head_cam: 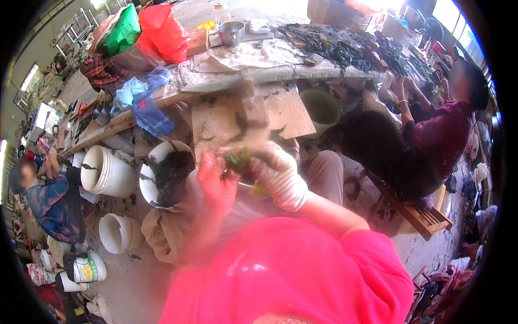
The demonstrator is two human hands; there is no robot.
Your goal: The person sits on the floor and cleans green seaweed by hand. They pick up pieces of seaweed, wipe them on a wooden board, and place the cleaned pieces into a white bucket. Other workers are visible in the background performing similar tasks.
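Note:
My left hand [216, 180] and my right hand [279, 172] meet in front of my chest, pinching a small bunch of dark green, seaweed-like leaves [239, 160] between them. A pale glove or wrapping covers my right hand. Just beyond the fingers lies a wooden board [210, 117] with scraps of leaf on it. Above the board is a blurred wooden block [255, 107]; I cannot tell how it is held there. To the left of my left hand stands a white bucket [146, 188] containing dark shredded leaves [174, 174].
A green bucket [319, 107] stands right of the board. The long table [238, 77] carries a heap of dark leaves [344, 44] and a metal bowl [231, 33]. White buckets [109, 172] stand at left. One person [437, 133] sits at right, another [56, 202] at left.

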